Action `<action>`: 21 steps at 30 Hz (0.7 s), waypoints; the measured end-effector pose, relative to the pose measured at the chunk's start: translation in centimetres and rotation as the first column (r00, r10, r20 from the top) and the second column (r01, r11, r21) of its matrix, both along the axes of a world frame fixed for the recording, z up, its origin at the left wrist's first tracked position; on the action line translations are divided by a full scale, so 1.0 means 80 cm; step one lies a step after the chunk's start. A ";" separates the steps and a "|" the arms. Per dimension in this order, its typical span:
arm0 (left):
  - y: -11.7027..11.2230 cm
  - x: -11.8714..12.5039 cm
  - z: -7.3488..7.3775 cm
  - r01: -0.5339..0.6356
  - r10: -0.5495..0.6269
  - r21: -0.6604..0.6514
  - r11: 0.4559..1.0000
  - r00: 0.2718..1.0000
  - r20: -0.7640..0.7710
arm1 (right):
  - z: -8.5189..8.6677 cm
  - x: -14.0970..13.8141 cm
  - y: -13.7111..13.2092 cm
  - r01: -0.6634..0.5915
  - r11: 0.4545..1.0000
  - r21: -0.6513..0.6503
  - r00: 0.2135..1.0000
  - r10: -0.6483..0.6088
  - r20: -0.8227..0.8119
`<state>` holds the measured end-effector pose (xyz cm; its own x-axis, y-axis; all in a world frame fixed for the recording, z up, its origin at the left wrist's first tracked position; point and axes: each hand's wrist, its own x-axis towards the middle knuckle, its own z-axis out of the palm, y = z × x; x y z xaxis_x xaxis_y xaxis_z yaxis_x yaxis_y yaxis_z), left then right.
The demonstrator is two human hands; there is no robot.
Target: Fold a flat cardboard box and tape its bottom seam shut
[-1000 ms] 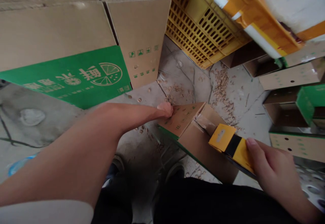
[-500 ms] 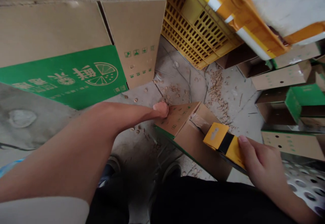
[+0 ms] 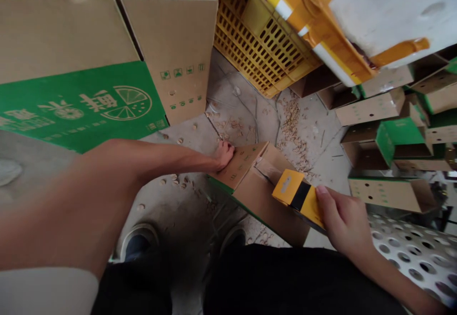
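A cardboard box (image 3: 262, 193) with green printing lies tilted on the floor before my feet. My left hand (image 3: 224, 155) is pressed to the left end of this box, at its far edge, with the fingers bent against it. In my right hand (image 3: 344, 217) is a yellow tape dispenser (image 3: 298, 196) with a black band across it. Its front end sits over the box's upper face, where a strip of clear tape (image 3: 266, 167) shows along the seam. My right fingers are partly hidden behind the dispenser; the thumb lies on top.
Flattened cartons (image 3: 89, 29) stand upright at the left. A yellow plastic crate (image 3: 267, 43) is beyond the box, beside a taped white foam box (image 3: 389, 15). Folded boxes (image 3: 385, 193) are stacked at right, above a perforated white surface (image 3: 414, 253). Brown bits (image 3: 293, 119) litter the floor.
The view has shifted to the right, so everything sits further left. My left fingers now show more clearly on the box. The dispenser stays over the same part of the box.
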<state>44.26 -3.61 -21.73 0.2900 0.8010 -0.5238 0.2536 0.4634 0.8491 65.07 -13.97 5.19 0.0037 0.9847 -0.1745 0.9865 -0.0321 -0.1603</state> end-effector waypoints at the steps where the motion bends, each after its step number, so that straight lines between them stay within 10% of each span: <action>1: -0.001 0.002 0.004 0.010 -0.010 -0.011 1.000 1.000 0.000 | 0.000 0.000 0.000 0.004 1.000 -0.002 1.000 -0.004 -0.005; 21: 0.013 0.036 0.149 0.051 -0.062 0.063 0.997 0.983 0.173 | 0.001 -0.008 0.000 0.077 0.995 -0.059 0.995 -0.073 0.061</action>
